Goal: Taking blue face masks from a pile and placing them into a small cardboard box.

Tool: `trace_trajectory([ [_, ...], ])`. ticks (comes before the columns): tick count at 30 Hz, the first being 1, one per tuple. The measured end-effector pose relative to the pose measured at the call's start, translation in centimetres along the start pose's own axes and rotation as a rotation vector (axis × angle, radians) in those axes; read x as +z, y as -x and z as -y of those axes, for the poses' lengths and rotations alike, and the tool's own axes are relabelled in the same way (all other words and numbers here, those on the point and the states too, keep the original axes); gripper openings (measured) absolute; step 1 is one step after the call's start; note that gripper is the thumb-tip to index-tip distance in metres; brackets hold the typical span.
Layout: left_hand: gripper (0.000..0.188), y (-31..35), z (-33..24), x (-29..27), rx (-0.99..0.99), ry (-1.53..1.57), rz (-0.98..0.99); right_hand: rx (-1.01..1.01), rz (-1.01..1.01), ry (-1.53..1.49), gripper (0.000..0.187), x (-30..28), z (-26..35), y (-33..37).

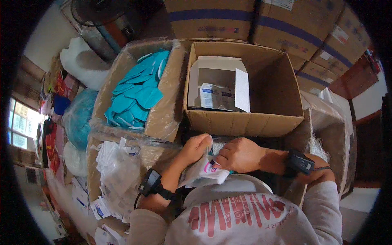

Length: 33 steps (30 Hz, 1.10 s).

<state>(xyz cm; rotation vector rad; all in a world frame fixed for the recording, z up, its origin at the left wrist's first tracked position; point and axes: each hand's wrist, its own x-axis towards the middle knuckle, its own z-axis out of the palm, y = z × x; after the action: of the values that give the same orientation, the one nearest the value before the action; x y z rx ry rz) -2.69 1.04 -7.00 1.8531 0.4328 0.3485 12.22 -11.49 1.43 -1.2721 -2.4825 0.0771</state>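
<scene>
Close to my chest, a small translucent plastic bag (201, 166) with a pink print hangs between my hands. My left hand (197, 148) is closed, pinching the bag's upper edge. My right hand (240, 155) has its fingers curled on the bag's other side. A bit of teal shows between the hands, but what it belongs to is mostly hidden. Ahead and to the left, a carton lined with clear film holds a heap of teal folded face masks (136, 92), some with white loops. Below that carton lies a pile of clear plastic bags (118, 163) with white slips.
An open brown carton (245, 122) stands straight ahead, with a smaller white box (242, 90) inside it. Sealed cartons (212, 20) with blue bands are stacked behind. Another open carton (330, 130) is at the right. Big wrapped teal bundles (79, 116) sit far left.
</scene>
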Motion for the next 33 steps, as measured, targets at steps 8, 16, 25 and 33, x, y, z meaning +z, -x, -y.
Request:
trace_trajectory([
  [8,0.026,-3.4,-0.5,-2.3,0.038,-0.159,-0.289,0.159,-0.147,0.009,0.022,-1.4,1.0,0.2],
  [16,0.021,-4.5,-2.3,-1.7,0.147,-0.508,-0.305,0.574,0.072,-0.186,0.032,-1.3,0.5,2.9],
  [25,0.018,-3.9,-7.2,-0.8,0.294,-0.711,-0.299,0.75,0.248,-0.211,0.03,-1.3,-2.6,-1.0],
  [33,0.025,-2.8,-4.6,-0.8,0.008,-0.501,-0.501,0.632,-0.309,-0.072,0.018,1.3,-1.1,-0.2],
])
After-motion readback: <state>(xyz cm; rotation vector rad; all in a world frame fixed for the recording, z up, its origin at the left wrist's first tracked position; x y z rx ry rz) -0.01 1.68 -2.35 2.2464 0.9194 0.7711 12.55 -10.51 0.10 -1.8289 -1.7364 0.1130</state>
